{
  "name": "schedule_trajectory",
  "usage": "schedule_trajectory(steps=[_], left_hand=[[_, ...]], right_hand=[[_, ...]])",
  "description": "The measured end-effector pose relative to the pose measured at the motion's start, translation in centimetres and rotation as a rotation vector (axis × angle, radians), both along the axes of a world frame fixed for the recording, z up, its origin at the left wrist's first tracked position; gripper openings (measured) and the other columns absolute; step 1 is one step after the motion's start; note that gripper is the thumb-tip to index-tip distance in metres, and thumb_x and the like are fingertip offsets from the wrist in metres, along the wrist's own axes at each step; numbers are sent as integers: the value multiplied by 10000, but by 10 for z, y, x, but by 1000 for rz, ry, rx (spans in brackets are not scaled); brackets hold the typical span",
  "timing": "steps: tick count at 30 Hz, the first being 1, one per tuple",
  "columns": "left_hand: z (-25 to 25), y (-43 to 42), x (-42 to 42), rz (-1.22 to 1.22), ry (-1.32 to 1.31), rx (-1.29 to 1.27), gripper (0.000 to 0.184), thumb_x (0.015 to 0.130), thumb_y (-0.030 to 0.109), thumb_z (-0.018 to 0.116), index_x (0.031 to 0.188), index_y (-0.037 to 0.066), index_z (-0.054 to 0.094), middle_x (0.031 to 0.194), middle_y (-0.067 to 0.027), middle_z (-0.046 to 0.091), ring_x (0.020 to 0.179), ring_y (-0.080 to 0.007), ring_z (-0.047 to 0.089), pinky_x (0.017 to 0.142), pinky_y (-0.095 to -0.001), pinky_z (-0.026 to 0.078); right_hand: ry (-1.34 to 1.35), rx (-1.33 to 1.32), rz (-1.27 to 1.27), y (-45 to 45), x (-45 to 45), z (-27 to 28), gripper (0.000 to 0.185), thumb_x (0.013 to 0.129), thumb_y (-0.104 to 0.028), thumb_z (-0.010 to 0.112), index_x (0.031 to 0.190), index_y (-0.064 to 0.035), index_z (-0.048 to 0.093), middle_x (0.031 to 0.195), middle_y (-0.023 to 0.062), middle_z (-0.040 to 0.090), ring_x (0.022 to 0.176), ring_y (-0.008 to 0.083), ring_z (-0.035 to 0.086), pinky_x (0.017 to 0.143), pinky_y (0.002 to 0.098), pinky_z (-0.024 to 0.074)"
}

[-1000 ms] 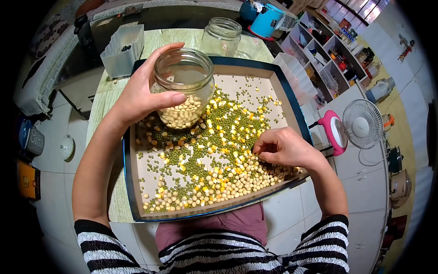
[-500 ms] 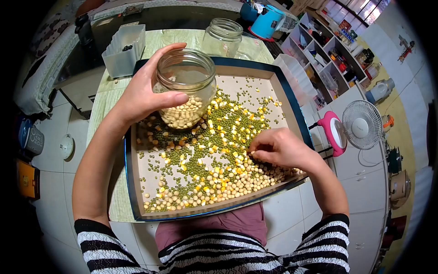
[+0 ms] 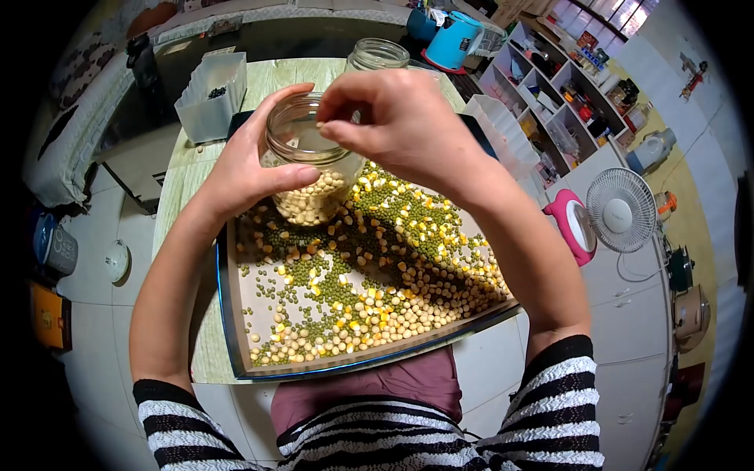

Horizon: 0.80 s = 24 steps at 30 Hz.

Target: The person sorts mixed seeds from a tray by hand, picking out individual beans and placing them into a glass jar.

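My left hand (image 3: 247, 169) is wrapped round a glass jar (image 3: 297, 149), part filled with pale soybeans (image 3: 310, 202). The jar stands or is held over the far left of a shallow cardboard tray (image 3: 228, 314) with a dark blue rim. Above the jar's mouth, my right hand (image 3: 397, 118) is closed in a pinch, with what looks like a pale soybean at its fingertips. Green mung beans (image 3: 298, 272), yellow corn kernels (image 3: 371, 294) and more soybeans (image 3: 424, 310) lie mixed in the tray. My right forearm hides the tray's right side.
A second glass jar (image 3: 377, 53) stands behind the tray. One plastic container (image 3: 208, 102) with dark beans sits at the back left, another container (image 3: 503, 133) at the right. Further off are a blue kettle (image 3: 454, 41), shelves (image 3: 542, 78) and a fan (image 3: 622, 212).
My right hand has risen from the soybeans at the tray's right and moved left to above the jar's mouth. My left hand keeps its hold on the jar.
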<state>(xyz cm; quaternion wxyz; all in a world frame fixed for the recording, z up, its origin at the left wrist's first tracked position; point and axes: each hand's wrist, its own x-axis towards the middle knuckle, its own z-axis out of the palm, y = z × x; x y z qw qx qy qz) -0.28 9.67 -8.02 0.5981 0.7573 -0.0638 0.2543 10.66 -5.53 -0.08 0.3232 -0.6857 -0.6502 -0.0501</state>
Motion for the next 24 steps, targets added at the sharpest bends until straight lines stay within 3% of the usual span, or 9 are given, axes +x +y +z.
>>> schedule_trajectory(steps=[8,14,16,18,20,22,24], left_hand=[[3,-3,-1,9,2,4,867,604,330,757,1304,36,340,1219,-138,461,1134,-222,453,994,-339,323],[3,-1,-2,28,5,40,862,601,340,757,1301,40,353,1225,-135,461,1146,-220,444,992,-341,318],[3,-1,-2,29,9,49,860,600,342,754,1302,44,355,1226,-131,462,1149,-219,441,992,-342,317],[4,-2,-1,62,81,70,975,547,489,725,1332,70,324,1257,-107,440,1207,-221,394,1032,-407,253],[3,-1,0,57,72,59,980,544,488,728,1332,70,323,1259,-103,440,1208,-219,392,1032,-408,252],[3,-1,-2,37,20,40,858,589,359,743,1300,61,367,1237,-117,459,1163,-218,433,993,-353,316],[2,-1,-1,39,22,42,864,585,364,743,1301,62,366,1240,-117,457,1167,-221,432,994,-359,315]], right_hand=[[14,78,-59,-33,0,1,118,694,-111,638,765,-18,623,692,120,618,644,236,609,615,337,484],[176,-568,-203,-120,15,-34,118,683,-53,627,793,-14,610,711,103,619,643,204,606,596,292,473],[283,-643,-288,-136,14,-41,143,672,-26,634,812,-10,613,717,103,623,659,197,615,616,288,482],[290,-655,-287,-145,14,-47,169,671,-17,635,838,-9,614,727,102,625,674,191,621,634,288,489],[303,-659,-243,-148,14,-52,193,664,-15,639,855,-12,613,738,103,623,678,195,620,634,293,489],[245,-676,-224,-149,18,-59,223,658,-16,674,872,-9,612,766,82,620,682,183,608,636,282,488],[195,-648,-211,-147,16,-63,213,668,-34,667,873,-16,612,761,86,616,667,199,606,630,289,487]])
